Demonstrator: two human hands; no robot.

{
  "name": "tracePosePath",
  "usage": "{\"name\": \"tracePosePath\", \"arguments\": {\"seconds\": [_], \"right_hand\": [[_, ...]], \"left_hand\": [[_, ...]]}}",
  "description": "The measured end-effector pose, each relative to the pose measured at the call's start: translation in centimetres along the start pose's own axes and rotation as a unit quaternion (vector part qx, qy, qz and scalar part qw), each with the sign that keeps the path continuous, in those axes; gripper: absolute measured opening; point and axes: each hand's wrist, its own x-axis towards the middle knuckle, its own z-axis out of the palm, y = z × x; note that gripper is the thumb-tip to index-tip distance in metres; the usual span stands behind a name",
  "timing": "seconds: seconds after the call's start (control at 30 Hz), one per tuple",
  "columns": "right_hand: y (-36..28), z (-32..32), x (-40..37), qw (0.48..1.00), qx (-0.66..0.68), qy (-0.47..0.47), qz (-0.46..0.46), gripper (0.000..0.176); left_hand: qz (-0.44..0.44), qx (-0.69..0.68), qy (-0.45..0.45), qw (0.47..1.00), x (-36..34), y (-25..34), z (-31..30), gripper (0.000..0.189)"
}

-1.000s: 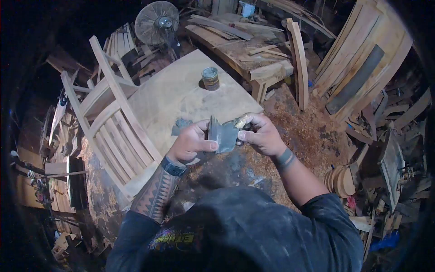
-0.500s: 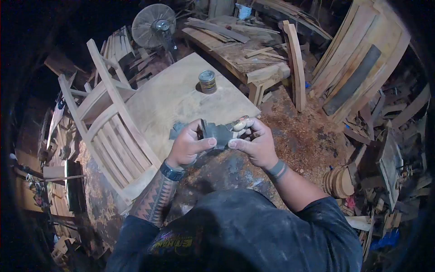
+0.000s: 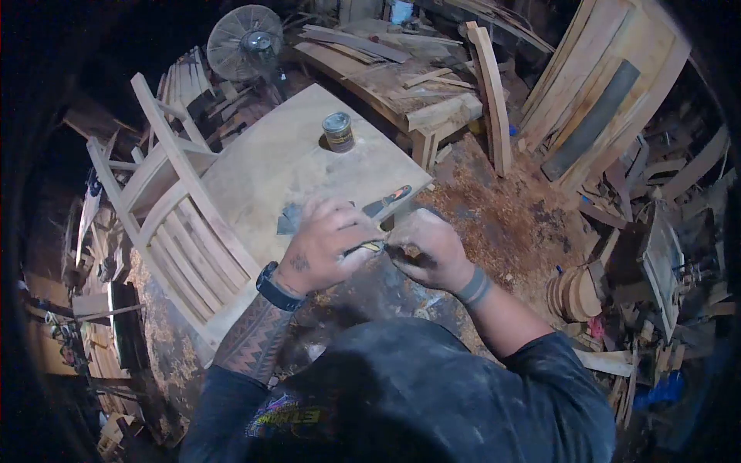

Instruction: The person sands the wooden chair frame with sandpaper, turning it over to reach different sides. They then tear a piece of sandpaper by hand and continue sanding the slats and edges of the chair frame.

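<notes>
My left hand (image 3: pixel 332 235) is closed, and a small yellow-and-dark thing (image 3: pixel 373 246) shows between its thumb and fingers; I cannot tell what it is. My right hand (image 3: pixel 431 247) is curled with its fingertips right at that thing, and what they pinch is hidden. Both hands meet just off the near edge of a pale wooden board (image 3: pixel 262 154). Behind them on the board lies a tool with a black-and-orange handle (image 3: pixel 388 202). Dark grey scraps (image 3: pixel 289 218) lie partly behind my left hand. Farther back stands a closed metal can (image 3: pixel 338 132).
A slatted wooden chair frame (image 3: pixel 193 224) leans along the board's left side. Behind are a fan (image 3: pixel 245 42) and a workbench (image 3: pixel 363 81) with loose timber. Curved wooden pieces (image 3: pixel 494 100) stand at right, above a floor covered in shavings (image 3: pixel 509 208).
The dark grey piece stretched between both hands is no longer visible there. My hands have turned knuckles-up and closed in together, and the black-and-orange handle now shows on the board. The view has shifted slightly.
</notes>
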Motion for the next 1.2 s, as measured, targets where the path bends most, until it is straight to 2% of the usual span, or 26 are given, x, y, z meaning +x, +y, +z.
{"name": "tracePosePath", "arguments": {"seconds": [0.07,0.17,0.27,0.37,0.47,0.5,0.53,0.57,0.6,0.63,0.67,0.77,0.83,0.97,1.07,1.1,1.2], "right_hand": [[-0.1,-0.6,-0.6,0.999,-0.02,0.007,-0.032,0.033],[-0.9,-1.4,-1.4,0.994,0.017,0.087,0.058,0.031],[0.0,-2.6,-4.0,0.989,0.096,0.047,0.103,0.025],[0.1,-3.2,-5.8,0.977,0.15,0.062,0.14,0.023],[0.4,-3.2,-6.9,0.995,0.025,0.046,0.091,0.022],[0.2,-3.0,-7.5,0.992,-0.002,0.022,0.121,0.019],[0.1,-2.2,-8.4,0.987,-0.032,0.0,0.155,0.016],[0.8,-1.0,-9.6,0.99,-0.009,0.005,0.142,0.011],[1.6,0.5,-11.0,0.994,-0.014,0.0,0.104,0.012],[0.4,-0.2,-11.4,0.991,0.043,0.077,0.106,0.013],[0.4,0.0,-12.4,0.987,0.045,0.015,0.151,0.015],[-0.2,1.1,-15.0,0.97,0.12,0.063,0.204,0.017],[-0.1,0.5,-15.8,0.948,0.145,0.069,0.275,0.018],[1.4,-2.7,-15.1,0.962,0.15,0.028,0.226,0.017],[2.3,-5.0,-13.4,0.946,0.194,-0.025,0.259,0.016],[2.8,-4.6,-13.2,0.954,0.187,0.011,0.233,0.013],[3.1,-6.5,-11.1,0.969,0.164,0.018,0.182,0.01]], "left_hand": [[0.041,-0.012,0.004,0.999,-0.2,-0.3,1.0,0.031],[0.073,-0.052,0.044,0.995,0.3,0.3,1.2,0.035],[0.099,-0.048,0.05,0.993,0.5,0.2,2.0,0.038],[0.102,-0.083,0.037,0.991,1.6,0.7,2.8,0.035],[0.032,-0.085,-0.013,0.996,1.3,0.6,5.5,0.031],[0.013,-0.08,0.001,0.997,0.3,0.5,7.0,0.028],[-0.015,-0.088,-0.073,0.993,-0.5,0.2,8.2,0.026],[-0.064,-0.071,-0.14,0.986,0.0,2.1,7.9,0.02],[-0.07,-0.143,-0.118,0.98,0.1,3.2,8.7,0.017],[-0.103,-0.175,-0.119,0.972,-1.3,3.0,10.4,0.017],[-0.155,-0.195,-0.131,0.959,-2.3,2.6,11.4,0.016],[-0.226,-0.245,-0.168,0.928,-3.0,4.1,12.3,0.016],[-0.26,-0.248,-0.168,0.918,-2.3,5.3,12.2,0.015],[-0.265,-0.237,-0.142,0.924,-1.0,6.0,13.3,0.015],[-0.272,-0.241,-0.106,0.926,0.2,6.7,13.4,0.015],[-0.281,-0.252,-0.092,0.921,0.5,7.0,13.4,0.015],[-0.31,-0.274,-0.075,0.907,1.8,7.1,13.0,0.015]]}}
